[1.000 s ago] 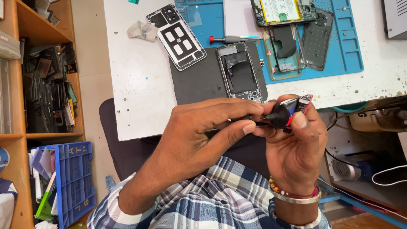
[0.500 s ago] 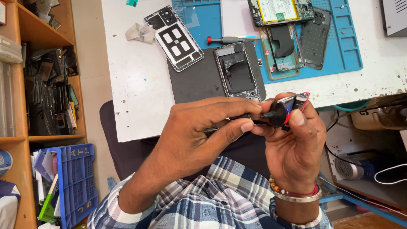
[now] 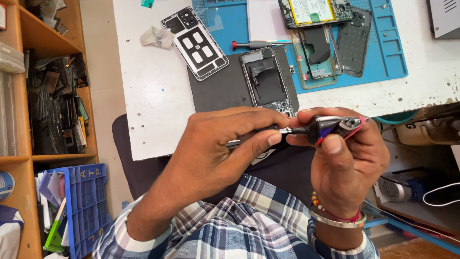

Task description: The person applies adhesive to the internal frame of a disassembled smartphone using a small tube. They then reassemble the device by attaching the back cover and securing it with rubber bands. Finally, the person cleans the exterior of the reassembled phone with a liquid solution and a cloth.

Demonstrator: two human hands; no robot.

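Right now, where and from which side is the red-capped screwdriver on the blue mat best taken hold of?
Probably at the grey handle of the screwdriver, from above: it lies flat, crosswise on the blue mat, its thin tip pointing at the opened phone.

The left hand (image 3: 225,148) hid most of the thin metal part it pinched. At the bench's far edge, the opened phone (image 3: 314,10) was cut off by the frame; the tube's (image 3: 333,128) nozzle tip was too small to resolve.

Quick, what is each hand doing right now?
Left hand: closed, pinching the tube's nozzle.
Right hand: closed, holding the glue tube.
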